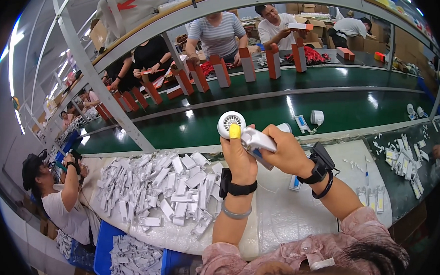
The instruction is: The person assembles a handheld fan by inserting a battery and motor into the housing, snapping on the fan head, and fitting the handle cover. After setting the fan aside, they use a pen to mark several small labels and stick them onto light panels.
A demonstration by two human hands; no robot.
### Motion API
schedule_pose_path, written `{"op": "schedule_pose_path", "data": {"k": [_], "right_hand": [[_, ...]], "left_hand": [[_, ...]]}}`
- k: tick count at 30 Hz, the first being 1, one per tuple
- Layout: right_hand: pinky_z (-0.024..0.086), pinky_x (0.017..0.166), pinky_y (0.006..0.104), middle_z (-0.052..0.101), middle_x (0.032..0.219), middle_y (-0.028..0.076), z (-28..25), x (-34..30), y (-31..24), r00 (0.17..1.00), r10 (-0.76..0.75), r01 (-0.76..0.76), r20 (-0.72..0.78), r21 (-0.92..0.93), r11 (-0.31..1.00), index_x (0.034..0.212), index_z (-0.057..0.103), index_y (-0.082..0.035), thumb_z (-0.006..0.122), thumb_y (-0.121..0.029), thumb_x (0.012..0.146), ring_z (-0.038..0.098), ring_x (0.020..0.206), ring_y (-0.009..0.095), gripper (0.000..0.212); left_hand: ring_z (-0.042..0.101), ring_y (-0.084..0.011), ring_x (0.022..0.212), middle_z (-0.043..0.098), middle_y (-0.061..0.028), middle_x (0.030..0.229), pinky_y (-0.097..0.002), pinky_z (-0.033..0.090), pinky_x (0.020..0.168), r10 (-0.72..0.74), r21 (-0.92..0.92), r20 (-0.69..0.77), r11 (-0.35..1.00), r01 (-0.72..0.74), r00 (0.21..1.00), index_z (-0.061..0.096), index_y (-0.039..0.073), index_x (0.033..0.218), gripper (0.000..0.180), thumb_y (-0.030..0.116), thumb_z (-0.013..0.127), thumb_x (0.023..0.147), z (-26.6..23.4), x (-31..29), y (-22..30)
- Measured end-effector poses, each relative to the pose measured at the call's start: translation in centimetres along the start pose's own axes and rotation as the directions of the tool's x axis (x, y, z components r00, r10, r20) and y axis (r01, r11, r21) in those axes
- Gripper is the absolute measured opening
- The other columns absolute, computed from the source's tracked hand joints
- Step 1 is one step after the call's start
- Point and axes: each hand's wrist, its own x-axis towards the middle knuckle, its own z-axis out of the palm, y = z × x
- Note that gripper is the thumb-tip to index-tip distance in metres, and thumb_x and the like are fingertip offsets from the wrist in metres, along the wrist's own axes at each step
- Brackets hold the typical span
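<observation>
Above the padded worktop, both hands hold a small white handheld fan with a round grille. My left hand is closed around it just below the round head, its thumb wrapped in yellow at the tip. My right hand grips the white handle part from the right. Fingers cover much of the handle, and a blue patch shows beneath it. Another white round piece shows just behind my right hand. Left of my left forearm lies a broad heap of white plastic handle shells.
A green conveyor belt runs beyond the worktop, carrying orange-and-grey boxes on its far side. Several finished-looking handle parts and a thin blue tool lie right. A blue bin holds more shells. Co-workers sit nearby.
</observation>
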Motion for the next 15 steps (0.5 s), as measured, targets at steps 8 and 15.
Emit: {"op": "schedule_pose_path", "data": {"k": [8,15], "right_hand": [[0.045,0.060,0.0250,0.056,0.075,0.000,-1.9,-0.4,-0.2,0.993,0.099,-0.088,-0.064,0.155,0.984,0.098,0.054,-0.005,0.069,-0.027,0.090,0.053,0.065,0.010,0.028],[0.047,0.060,0.0342,0.062,0.078,0.009,-1.2,-1.7,-0.1,0.976,0.057,-0.075,-0.208,-0.080,0.994,0.107,0.054,-0.006,0.058,-0.039,0.095,0.061,0.064,0.025,0.036]], "left_hand": [[0.065,-0.0230,0.098,0.057,-0.0104,0.116,-0.0369,0.055,0.081,-0.027,-0.029,0.006,0.999,0.028,1.000,0.040,0.007,0.127,0.040,0.025,0.059,0.098,0.4,-0.2,0.6],[0.065,-0.0236,0.098,0.057,-0.0107,0.116,-0.0375,0.055,0.081,0.005,0.010,-0.034,1.000,-0.005,0.999,0.039,0.007,0.128,0.042,0.027,0.059,0.097,0.1,0.2,0.4]]}}
